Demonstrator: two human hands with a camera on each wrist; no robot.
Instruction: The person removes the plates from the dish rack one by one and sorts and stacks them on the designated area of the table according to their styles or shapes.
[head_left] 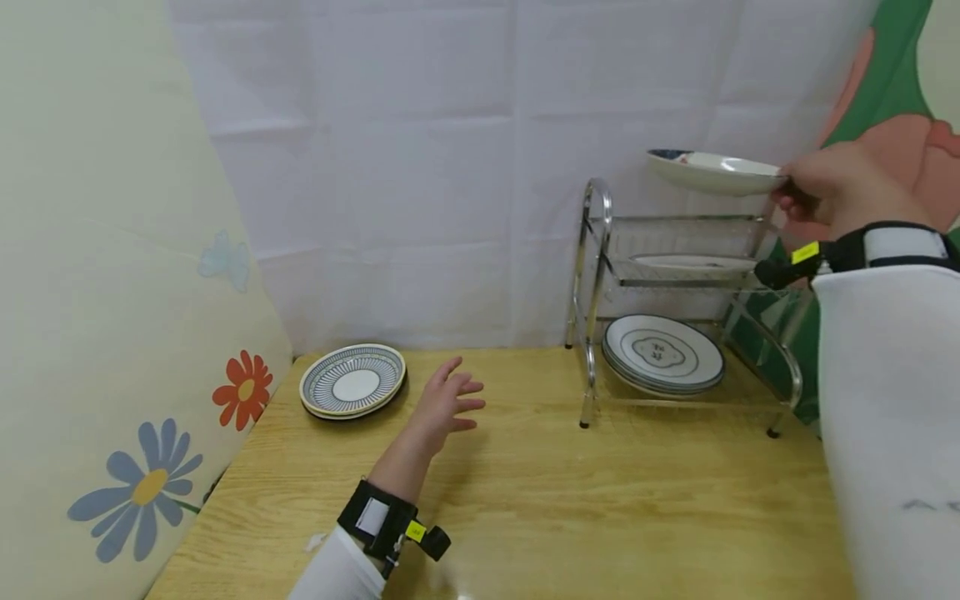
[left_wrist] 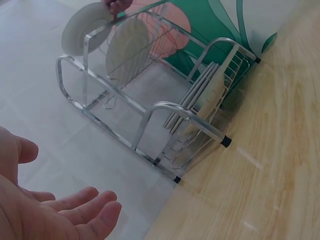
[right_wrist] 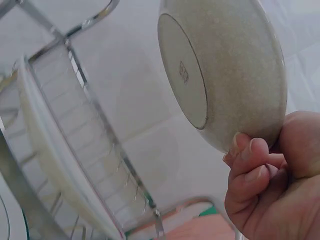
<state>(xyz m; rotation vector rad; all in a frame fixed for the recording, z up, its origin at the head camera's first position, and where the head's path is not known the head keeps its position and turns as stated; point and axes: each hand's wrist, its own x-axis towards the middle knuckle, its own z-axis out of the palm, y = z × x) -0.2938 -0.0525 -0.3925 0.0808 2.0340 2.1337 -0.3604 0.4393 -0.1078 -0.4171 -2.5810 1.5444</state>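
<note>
My right hand pinches a white plate by its right rim, holding it above the top of a chrome two-tier dish rack. Its pale underside with a small stamp faces the right wrist view. On the rack's upper tier lies another plate. Below it, on the lower tier, rests a stack of white plates with dark rims. My left hand hovers over the table with fingers spread and nothing in it, to the right of a patterned plate stack.
The wooden table backs onto a white cloth. A pale wall with painted flowers borders the left side. Behind the rack on the right is a green and pink mural.
</note>
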